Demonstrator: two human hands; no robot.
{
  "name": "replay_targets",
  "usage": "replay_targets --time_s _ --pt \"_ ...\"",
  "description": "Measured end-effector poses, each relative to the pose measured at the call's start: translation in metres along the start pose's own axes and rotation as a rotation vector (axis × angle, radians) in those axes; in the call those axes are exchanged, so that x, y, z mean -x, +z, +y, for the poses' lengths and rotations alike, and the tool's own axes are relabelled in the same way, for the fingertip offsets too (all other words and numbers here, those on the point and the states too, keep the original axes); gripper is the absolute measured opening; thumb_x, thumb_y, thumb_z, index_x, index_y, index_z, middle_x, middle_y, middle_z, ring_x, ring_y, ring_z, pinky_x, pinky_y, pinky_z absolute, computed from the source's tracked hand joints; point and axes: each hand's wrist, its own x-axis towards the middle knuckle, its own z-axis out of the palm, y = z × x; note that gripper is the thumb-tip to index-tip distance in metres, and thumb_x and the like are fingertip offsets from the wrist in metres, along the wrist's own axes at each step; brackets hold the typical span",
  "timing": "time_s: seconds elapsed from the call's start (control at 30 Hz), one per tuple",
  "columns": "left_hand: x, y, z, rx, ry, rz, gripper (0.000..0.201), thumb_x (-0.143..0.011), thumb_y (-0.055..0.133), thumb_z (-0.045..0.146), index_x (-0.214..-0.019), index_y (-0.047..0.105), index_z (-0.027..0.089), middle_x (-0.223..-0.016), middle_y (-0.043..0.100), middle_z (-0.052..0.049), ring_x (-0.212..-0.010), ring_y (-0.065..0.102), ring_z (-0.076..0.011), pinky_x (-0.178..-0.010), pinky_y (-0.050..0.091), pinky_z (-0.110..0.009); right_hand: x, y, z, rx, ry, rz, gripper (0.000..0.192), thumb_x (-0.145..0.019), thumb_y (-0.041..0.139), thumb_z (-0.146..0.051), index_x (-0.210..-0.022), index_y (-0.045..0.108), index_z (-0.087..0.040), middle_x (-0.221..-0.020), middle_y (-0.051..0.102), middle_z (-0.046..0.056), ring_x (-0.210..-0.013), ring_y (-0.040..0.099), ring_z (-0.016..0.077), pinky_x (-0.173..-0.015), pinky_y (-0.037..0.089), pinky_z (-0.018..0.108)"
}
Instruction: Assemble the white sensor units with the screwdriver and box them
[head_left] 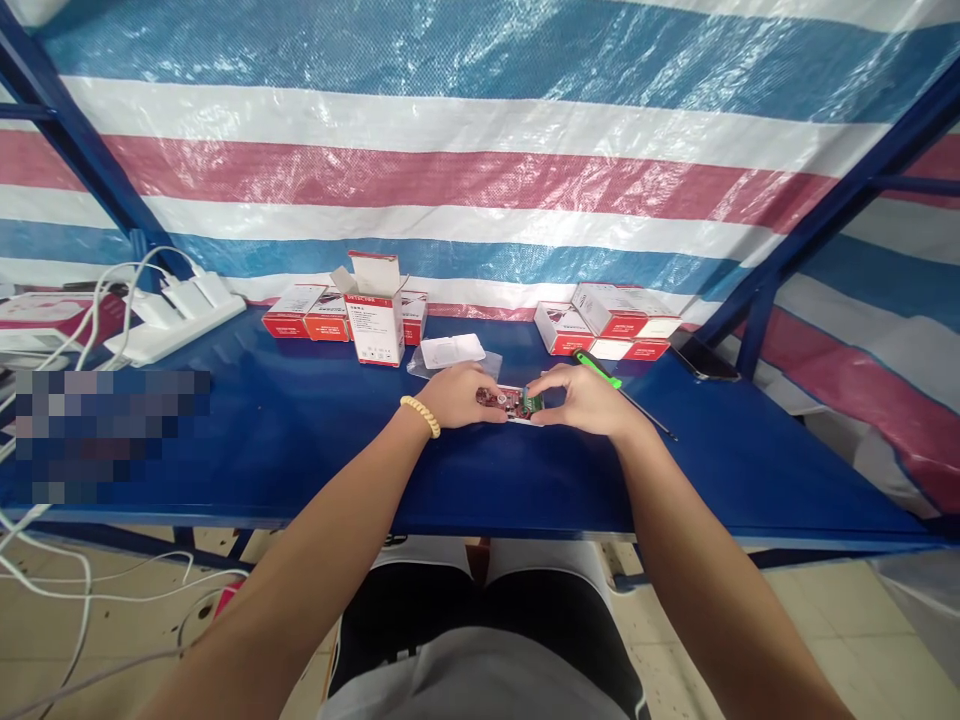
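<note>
Grey shirt cloth (472, 680) and black shorts (487, 610) lie closest to us, below the front edge of the blue table (300, 430). Over the tabletop, straight ahead of us, we have a small circuit board (514, 403) between our two hands, its face of reddish and green parts turned up and white edging showing along it. Our left hand (459, 396), with a yellow twisted band (421, 416) at the wrist, pinches the left end between thumb and fingers. Our right hand (583, 400) pinches the right end, thumb on the near side and forefinger on the far side, so the middle of the board lies bare between the two grips.

Just beyond our left hand, a white piece (452, 350) lies with some clear plastic film (491, 363); whether in it or on it, we cannot tell. Beside our right hand rests a green-handled screwdriver (600, 370), its shaft pointing back towards us.

Farther off stands an upright carton (377, 325) marked DETECTOR, flaps raised; its inside is hidden from us. Closed red-and-white boxes (294, 312) lie around its base, and more are stacked (622, 310) to the right, near a dark phone (705, 357). At far left, a white power strip (176, 318) holds several plugs. Behind everything hangs a striped sheet (480, 180).
</note>
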Motion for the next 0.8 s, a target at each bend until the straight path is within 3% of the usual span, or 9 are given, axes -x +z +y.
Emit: replay_targets --time_s 0.33,0.57,0.7,0.8 --pt "-0.001 0.001 -0.002 0.042 -0.037 -0.011 0.038 -0.072 0.072 0.054 -0.097 0.077 0.026 -0.101 0.067 -0.005 -0.096 0.061 -0.0232 -0.081 0.046 -0.032 -0.003 0.0 0.01 -0.059 0.041 -0.074 0.026 -0.055 0.085 -0.03 -0.081 0.08 -0.026 -0.106 0.073 0.004 -0.107 0.062 0.0282 -0.097 0.048 0.039" --pt "0.0 0.001 -0.002 0.034 -0.042 -0.01 0.04 -0.072 0.072 0.055 -0.097 0.076 0.025 -0.104 0.066 -0.006 -0.097 0.061 -0.0232 -0.084 0.046 -0.033 0.001 -0.005 0.009 -0.014 0.07 -0.111 0.029 -0.059 0.083 -0.033 -0.088 0.08 -0.028 -0.139 0.056 0.004 -0.13 0.048 0.0318 -0.111 0.036 0.044" --pt "0.001 0.001 -0.001 0.023 -0.046 0.006 0.043 -0.071 0.072 0.058 -0.096 0.076 0.023 -0.104 0.066 -0.006 -0.095 0.061 -0.0229 -0.083 0.046 -0.034 0.001 -0.008 0.01 -0.069 0.137 -0.168 0.035 -0.064 0.079 -0.041 -0.096 0.079 -0.028 -0.142 0.054 0.005 -0.131 0.048 0.0328 -0.11 0.037 0.043" --pt "0.001 0.001 0.0 0.02 -0.029 0.022 0.044 -0.074 0.068 0.059 -0.094 0.076 0.021 -0.099 0.066 -0.007 -0.09 0.062 -0.0217 -0.08 0.046 -0.033 -0.002 -0.006 0.016 -0.137 0.116 -0.159 0.03 -0.073 0.07 -0.046 -0.092 0.079 -0.026 -0.127 0.065 0.005 -0.119 0.058 0.0301 -0.103 0.043 0.043"
